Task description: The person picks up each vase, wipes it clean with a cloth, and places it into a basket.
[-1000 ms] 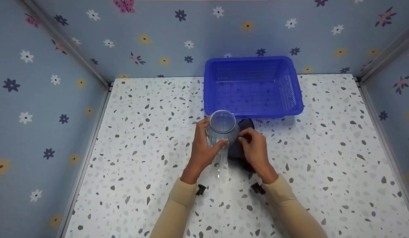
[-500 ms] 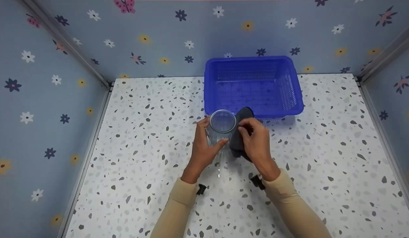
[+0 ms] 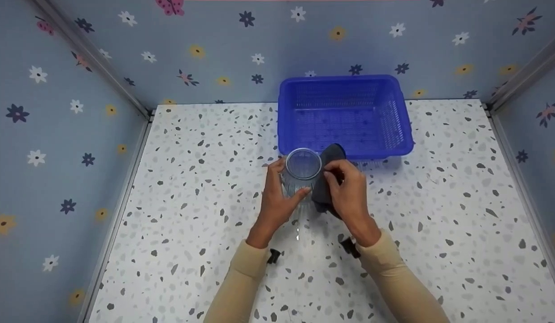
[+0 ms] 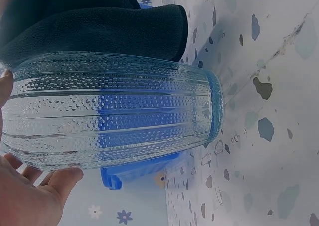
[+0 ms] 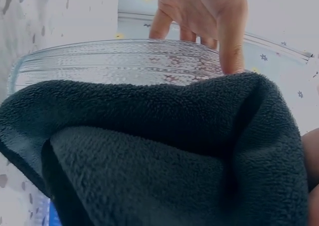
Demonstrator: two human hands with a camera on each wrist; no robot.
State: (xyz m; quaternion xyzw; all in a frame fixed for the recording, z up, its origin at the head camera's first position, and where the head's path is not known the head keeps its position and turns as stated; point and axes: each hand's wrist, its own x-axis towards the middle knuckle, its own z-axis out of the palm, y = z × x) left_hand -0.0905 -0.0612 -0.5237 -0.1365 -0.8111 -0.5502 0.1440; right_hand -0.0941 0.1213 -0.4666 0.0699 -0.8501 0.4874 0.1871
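A clear ribbed glass vase stands upright in front of the basket, its round mouth facing the head camera. Beads like water drops or a bumpy texture cover its side in the left wrist view, where the glass shows at full length. My left hand grips the vase near the top, thumb on the near side. Between finger and thumb, my right hand pinches a dark fleecy cloth at the vase's right side. Folds of the cloth hide part of the glass in the right wrist view.
Behind the vase, a blue plastic basket stands against the flower-patterned back wall. Speckled white tabletop spreads to both sides. Panels with metal edging close off the left and right.
The right hand has shifted slightly, and the cloth now reaches higher along the vase, overlapping the basket's front edge. The left hand and vase have stayed in place.
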